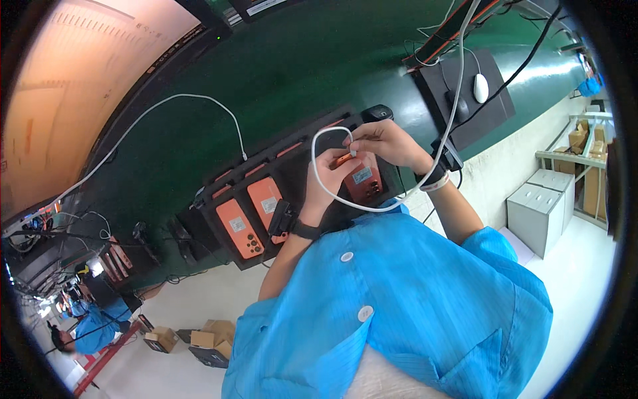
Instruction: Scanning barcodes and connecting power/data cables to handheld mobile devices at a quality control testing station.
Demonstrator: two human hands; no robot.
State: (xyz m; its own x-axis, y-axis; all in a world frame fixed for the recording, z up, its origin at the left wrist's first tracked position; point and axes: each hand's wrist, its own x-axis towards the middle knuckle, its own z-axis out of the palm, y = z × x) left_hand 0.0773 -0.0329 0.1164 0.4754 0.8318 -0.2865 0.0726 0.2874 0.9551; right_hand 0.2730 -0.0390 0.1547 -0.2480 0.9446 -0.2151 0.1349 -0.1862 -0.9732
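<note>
My left hand (323, 178) is closed around an orange phone (343, 159), held edge-up above a black tray (296, 193). In the fingers of my right hand (387, 143) is the plug end of a white cable (314, 159), right at the phone's edge. Whether the plug sits inside the port cannot be made out. The cable loops in front of my hands and rises to the upper right. Under my hands lies another orange phone (364, 179) with a white label. Two more labelled phones, one at the tray's left (238, 229) and one beside it (267, 199), rest back up.
A second white cable (243, 154) ends behind the tray on the green table (286, 73). A large monitor (100, 86) stands at left. Right of the tray are a black mat (495, 116), a white mouse (480, 88) and hanging cables. Another person (100, 330) is far left.
</note>
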